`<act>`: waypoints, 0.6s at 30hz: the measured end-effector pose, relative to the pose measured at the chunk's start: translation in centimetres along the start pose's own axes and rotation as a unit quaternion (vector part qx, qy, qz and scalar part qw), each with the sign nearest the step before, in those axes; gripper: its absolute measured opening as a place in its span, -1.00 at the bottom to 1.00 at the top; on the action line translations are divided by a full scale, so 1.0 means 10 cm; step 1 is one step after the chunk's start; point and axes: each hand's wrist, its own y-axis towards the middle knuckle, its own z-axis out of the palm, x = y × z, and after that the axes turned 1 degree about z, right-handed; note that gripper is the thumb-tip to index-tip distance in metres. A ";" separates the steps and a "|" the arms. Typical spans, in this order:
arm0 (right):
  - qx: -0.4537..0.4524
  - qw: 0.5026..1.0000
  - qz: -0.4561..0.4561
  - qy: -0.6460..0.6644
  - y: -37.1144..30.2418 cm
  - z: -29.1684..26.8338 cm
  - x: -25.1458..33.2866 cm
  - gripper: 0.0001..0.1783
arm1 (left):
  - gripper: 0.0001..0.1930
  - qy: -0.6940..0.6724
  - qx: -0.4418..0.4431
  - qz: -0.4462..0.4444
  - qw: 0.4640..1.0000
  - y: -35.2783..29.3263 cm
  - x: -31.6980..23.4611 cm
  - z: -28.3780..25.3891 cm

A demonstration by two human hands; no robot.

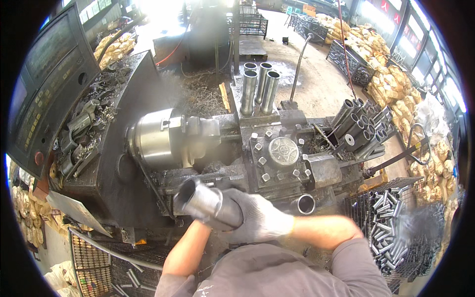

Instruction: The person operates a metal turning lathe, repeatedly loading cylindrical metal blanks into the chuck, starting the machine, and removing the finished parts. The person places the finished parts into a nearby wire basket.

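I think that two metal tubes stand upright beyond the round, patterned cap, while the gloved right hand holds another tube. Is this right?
Not quite: the number is wrong. The head view shows four metal tubes standing upright beyond the round, patterned cap, not two, while the gloved right hand holds another tube.

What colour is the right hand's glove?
The glove is whitish grey, seen best in the head view.

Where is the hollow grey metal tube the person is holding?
In the head view, the hollow grey metal tube is below centre, slightly left, against the gloved right hand, below the silver cylindrical chuck.
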 end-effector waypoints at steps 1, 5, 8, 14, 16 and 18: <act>0.018 0.997 -0.073 -0.031 0.07 -0.23 0.11 -0.06 | -0.57 0.049 0.090 0.054 0.993 0.19 -0.02 -0.12; -0.033 0.939 -0.100 -0.327 0.70 -1.19 0.42 -0.25 | -0.70 0.384 -0.250 0.061 0.887 0.40 -0.51 0.62; -0.044 0.775 -0.100 -0.623 1.51 -1.63 -0.17 -0.48 | -0.61 0.493 -0.204 -0.052 0.845 0.42 -0.37 0.26; 0.148 0.836 0.043 -0.526 2.33 -1.74 -1.04 -0.52 | -0.68 0.416 -0.327 0.200 0.825 -0.25 -0.43 0.34; 0.171 0.889 0.025 -0.424 2.57 -1.57 -1.37 -0.41 | -0.72 0.402 -0.383 0.117 0.823 -0.78 -0.29 0.05; 0.172 0.897 -0.001 -0.407 2.59 -1.29 -1.33 -0.37 | -0.68 0.313 -0.484 0.125 0.807 -1.38 -0.02 -0.35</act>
